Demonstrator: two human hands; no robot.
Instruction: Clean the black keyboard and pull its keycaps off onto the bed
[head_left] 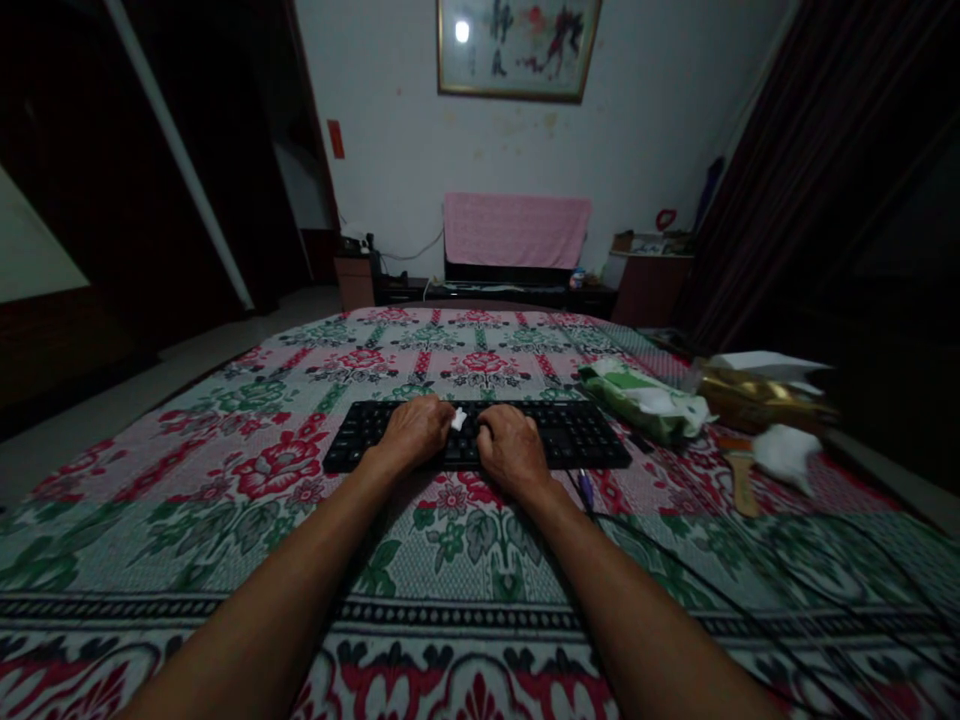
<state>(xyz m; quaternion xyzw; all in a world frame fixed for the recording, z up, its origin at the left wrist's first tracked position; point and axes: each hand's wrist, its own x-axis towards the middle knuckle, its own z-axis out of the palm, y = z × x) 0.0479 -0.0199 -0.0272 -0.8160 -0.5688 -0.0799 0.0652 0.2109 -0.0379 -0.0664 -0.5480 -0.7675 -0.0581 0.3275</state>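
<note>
A black keyboard [570,440] lies flat on the flowered bedspread in front of me, and both hands are over its middle. My left hand [420,425] is closed, with a small crumpled white tissue [457,418] showing at its fingertips. Just to the right, my right hand [511,445] has its fingers curled in towards the left one. Something small and dark may be at its fingertips, but I cannot make it out. The fingers hide the keys beneath them.
Right of the keyboard lies a green and white wipes packet [645,400]. Beyond it are a wooden-handled brush [741,478], a crumpled white wad [787,455] and a golden package [757,395]. A black cable [667,550] runs across the bedspread [465,560] at the right.
</note>
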